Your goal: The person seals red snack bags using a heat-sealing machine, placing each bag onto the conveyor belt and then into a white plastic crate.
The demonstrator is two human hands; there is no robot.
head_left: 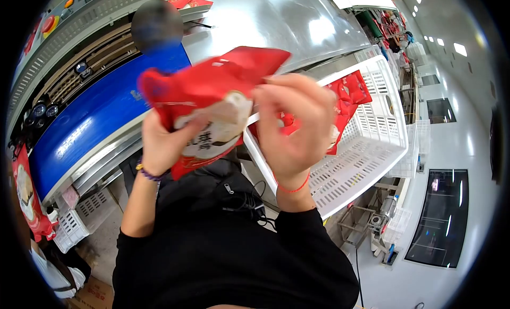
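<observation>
Pouch point(212, 104) sat gripped in the left hand point(163, 144). Right hand point(302, 123), nearer the crate point(355, 164), curled by the pouch's edge, grip unclear.

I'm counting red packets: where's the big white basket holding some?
In the head view, the big white basket is right of centre, near the shiny metal table, partly hidden by the person's right hand.

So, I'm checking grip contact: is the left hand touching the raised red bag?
Touching. The head view shows the left hand holding the raised red bag, its thumb lying across the printed front.
</observation>
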